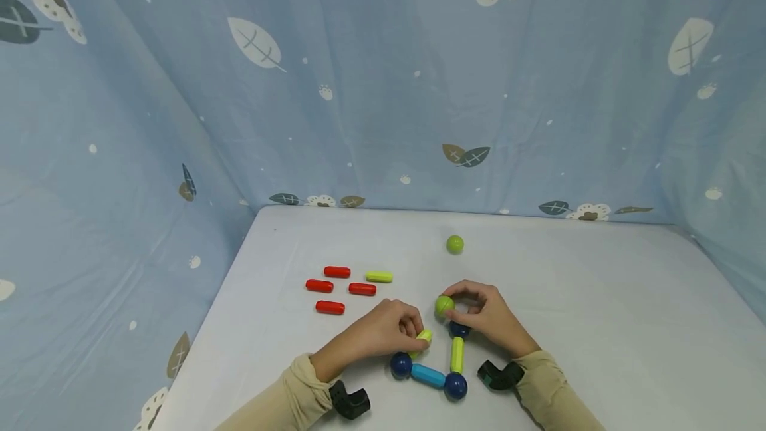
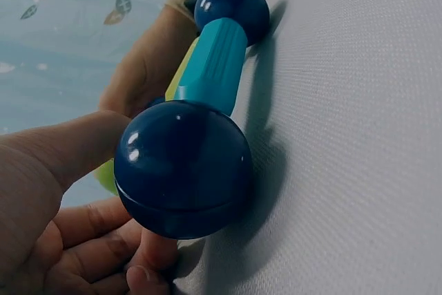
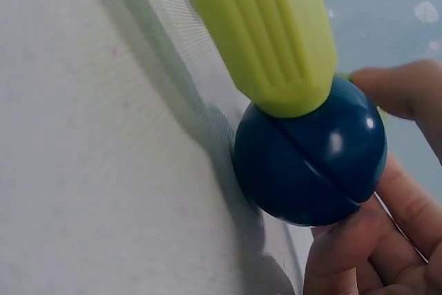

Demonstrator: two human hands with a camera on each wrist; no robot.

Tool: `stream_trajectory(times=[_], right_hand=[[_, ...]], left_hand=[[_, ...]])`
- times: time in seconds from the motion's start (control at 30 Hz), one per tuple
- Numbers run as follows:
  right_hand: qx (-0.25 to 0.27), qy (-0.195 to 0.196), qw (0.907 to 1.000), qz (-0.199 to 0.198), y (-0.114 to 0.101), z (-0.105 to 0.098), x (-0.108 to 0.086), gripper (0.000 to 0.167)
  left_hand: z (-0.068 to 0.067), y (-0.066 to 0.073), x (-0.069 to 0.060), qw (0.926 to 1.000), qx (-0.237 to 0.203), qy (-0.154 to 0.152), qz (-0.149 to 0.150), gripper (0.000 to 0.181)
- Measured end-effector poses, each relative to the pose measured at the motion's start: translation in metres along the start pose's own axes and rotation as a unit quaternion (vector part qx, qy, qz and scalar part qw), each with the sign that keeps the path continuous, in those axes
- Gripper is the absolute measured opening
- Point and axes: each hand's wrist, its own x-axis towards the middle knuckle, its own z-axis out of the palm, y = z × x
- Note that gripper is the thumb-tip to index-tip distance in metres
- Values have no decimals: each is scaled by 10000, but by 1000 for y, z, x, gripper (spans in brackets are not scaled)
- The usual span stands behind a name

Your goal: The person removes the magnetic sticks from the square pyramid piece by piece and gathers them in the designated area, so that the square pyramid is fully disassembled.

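Two hands pinch small parts above a white desk [image 1: 568, 324]. The left hand [image 1: 383, 330] grips a yellow rod [image 1: 425, 336] between thumb and fingers, just beside the left navy ball [image 1: 401, 365]; whether its hidden end meets that ball, I cannot tell. The right hand [image 1: 489, 316] pinches a green ball [image 1: 444, 305] by its sides, near the far navy ball [image 1: 459, 330]. A blue rod [image 1: 427, 376] links the left navy ball to the near one [image 1: 455, 386], and a second yellow rod [image 1: 457, 354] runs from there to the far one. To the left lie four red rods [image 1: 330, 307] and a third yellow rod [image 1: 380, 277].

All parts look like hard plastic: light, stiff and unlikely to break. The glossy balls probably slip or roll under a loose touch, so the best hold is across the widest part, thumb opposite fingers. The rods, with flat faces and grooves, should grip better; the middle suits the fingertips and leaves both ends free. The joints seem likelier to give than the parts.
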Motion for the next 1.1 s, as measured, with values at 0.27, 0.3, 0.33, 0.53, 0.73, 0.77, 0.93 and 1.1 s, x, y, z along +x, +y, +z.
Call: stream_trajectory(times=[0.27,0.3,0.33,0.53,0.73,0.77,0.93,1.1], right_hand=[[78,572,9971,499,-1,-6,3,31],[63,640,9962,580,-1,-8,5,32],[24,690,9956,628,-1,-10,6,32],[-231,1103,9885,1013,6,-27,18,37],[-477,1410,9816,1196,16,-42,30,40],[-529,1440,9809,1197,17,-44,31,39],[-696,1524,9790,1161,21,-45,35,40],[-703,1477,9801,1123,23,-42,37,43]], left_hand=[[0,-2,1,9999,16,127,14,16],[0,-3,1,9999,12,152,27,16],[0,-3,1,9998,9,171,32,16],[0,-4,1,9997,-23,253,-13,19],[3,-4,0,9997,-7,244,41,20],[3,-4,0,9997,-7,238,58,20],[3,-3,1,9996,-24,260,58,21],[1,-4,1,9995,49,304,14,21]])
